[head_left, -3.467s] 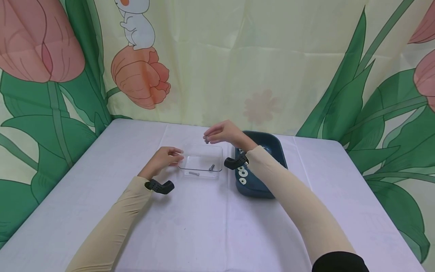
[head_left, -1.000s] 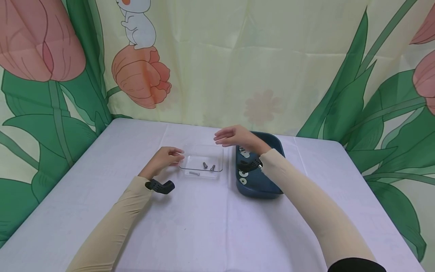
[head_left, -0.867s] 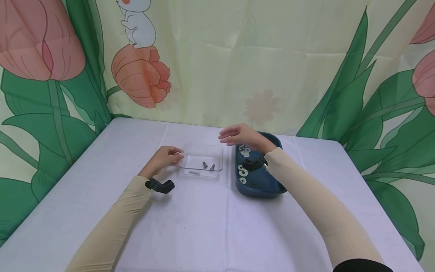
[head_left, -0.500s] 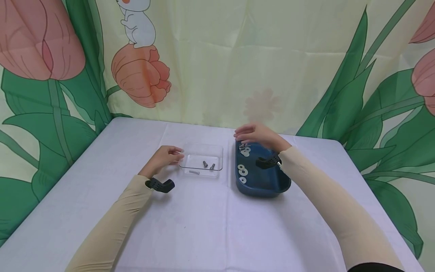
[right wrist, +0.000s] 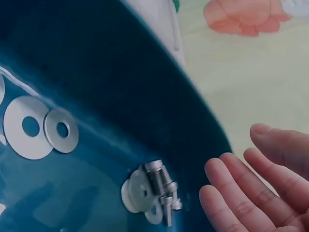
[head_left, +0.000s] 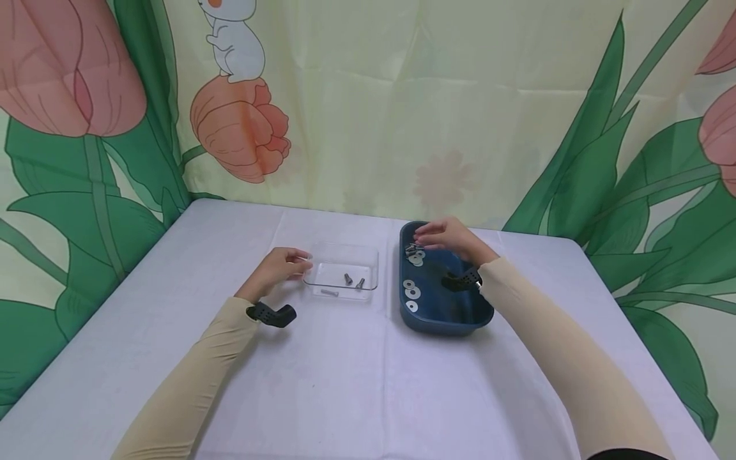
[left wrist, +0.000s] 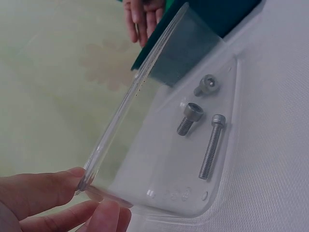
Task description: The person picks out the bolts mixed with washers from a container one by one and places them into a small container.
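My left hand [head_left: 280, 267] pinches the left rim of a clear plastic box [head_left: 340, 287] between thumb and fingers. Inside the box, seen in the left wrist view, lie a long socket-head screw [left wrist: 211, 147] and two shorter socket-head screws, one in the middle [left wrist: 189, 118] and another farther back [left wrist: 206, 85]. Over the far end of a dark blue tub [head_left: 445, 327] hovers my right hand [head_left: 454, 237], its fingers extended and holding nothing. Just below those fingers, several screws [right wrist: 159, 181] lie in a small heap with washers [right wrist: 137, 193] against the tub wall.
More flat washers [head_left: 412, 292] lie along the tub's left side. The tub stands right of the clear box, with a narrow strip of white tablecloth [head_left: 388, 358] between them. A printed curtain [head_left: 356, 115] hangs behind the table.
Earlier, my right hand held a screw above the clear box; that screw now lies inside. The right hand has moved rightward and lowered over the tub. My left hand has stayed put.
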Demonstrator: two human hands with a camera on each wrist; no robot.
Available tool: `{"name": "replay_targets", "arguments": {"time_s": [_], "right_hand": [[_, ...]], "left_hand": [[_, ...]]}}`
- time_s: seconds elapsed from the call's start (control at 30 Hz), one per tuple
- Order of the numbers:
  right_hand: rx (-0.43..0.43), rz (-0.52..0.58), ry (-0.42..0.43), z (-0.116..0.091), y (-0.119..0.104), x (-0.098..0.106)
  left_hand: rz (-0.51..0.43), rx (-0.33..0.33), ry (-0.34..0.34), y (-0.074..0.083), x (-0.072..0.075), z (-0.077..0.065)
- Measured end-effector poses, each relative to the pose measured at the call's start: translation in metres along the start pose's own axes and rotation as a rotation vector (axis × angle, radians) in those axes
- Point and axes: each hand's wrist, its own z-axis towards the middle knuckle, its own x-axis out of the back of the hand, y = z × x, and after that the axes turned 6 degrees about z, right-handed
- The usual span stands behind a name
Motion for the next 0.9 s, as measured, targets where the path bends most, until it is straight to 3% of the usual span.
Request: {"name": "replay_targets", "arguments": {"time_s": [0.63,0.9], "right_hand": [[-0.104,0.024,0.085,0.016,0.033,-0.001],[-0.116,0.03,0.045,0.016,0.034,-0.005]], "left_hand": [[-0.002,-0.008,0.0,-0.001,-0.001,-0.002],[-0.003,-0.023,0.002,-0.001,0.0,-0.001]]}}
